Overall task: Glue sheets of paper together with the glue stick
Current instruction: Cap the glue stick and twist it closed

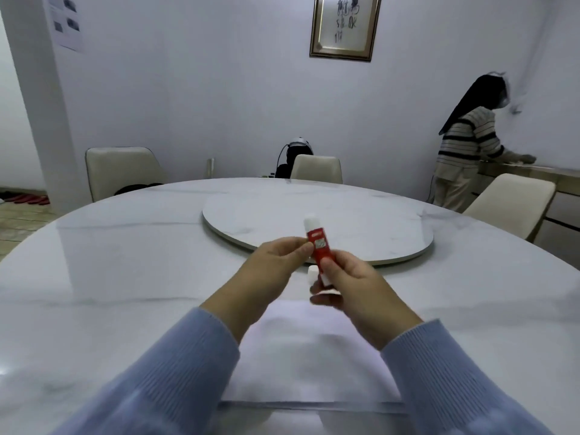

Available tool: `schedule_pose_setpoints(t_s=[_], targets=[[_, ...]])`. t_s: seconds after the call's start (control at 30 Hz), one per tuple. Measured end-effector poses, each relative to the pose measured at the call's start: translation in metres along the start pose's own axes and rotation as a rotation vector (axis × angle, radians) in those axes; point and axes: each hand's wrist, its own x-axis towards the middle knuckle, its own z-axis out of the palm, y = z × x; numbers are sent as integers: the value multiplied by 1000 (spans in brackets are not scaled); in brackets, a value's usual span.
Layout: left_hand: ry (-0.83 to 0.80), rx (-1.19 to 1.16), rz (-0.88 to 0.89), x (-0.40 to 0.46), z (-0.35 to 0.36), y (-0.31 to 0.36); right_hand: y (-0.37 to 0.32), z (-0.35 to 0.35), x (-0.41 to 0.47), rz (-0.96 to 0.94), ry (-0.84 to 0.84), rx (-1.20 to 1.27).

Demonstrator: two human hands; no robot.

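Observation:
A red glue stick (316,243) with a white tip pointing up is held upright above the table. My right hand (351,284) grips its lower end, thumb on the red body. My left hand (276,262) pinches its upper red part between thumb and fingers. A small white cap (311,273) shows just below the stick, between my hands. White sheets of paper (310,356) lie flat on the table under my wrists, reaching the near edge.
The round white marble table (110,293) carries a raised turntable (345,221) just beyond my hands. Cream chairs (122,171) stand around the far side. A person in a striped sweater (467,152) stands at a counter at the right.

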Motion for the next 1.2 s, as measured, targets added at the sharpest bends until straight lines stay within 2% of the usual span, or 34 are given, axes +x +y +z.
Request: schedule_pose_setpoints(t_s=[0.13,0.27,0.37,0.53,0.7,0.9,1.07,1.2], targets=[[15,-207,-24,2,9,-16,11,-1,-2,117,-23,231],[31,-346,86,3,2,-16,11,1,0,275,-156,576],[46,-492,141,2,-3,-14,7,-4,0,307,-173,726],[108,-420,195,-1,0,-12,9,0,0,215,17,528],[102,-494,162,-5,-4,-10,9,7,-2,365,-63,765],[142,-526,147,-7,-4,-5,9,9,-3,244,22,748],[138,-508,128,-9,-4,-5,5,4,-5,438,-110,757],[157,-502,126,-10,-4,-4,8,8,-6,325,-42,749]])
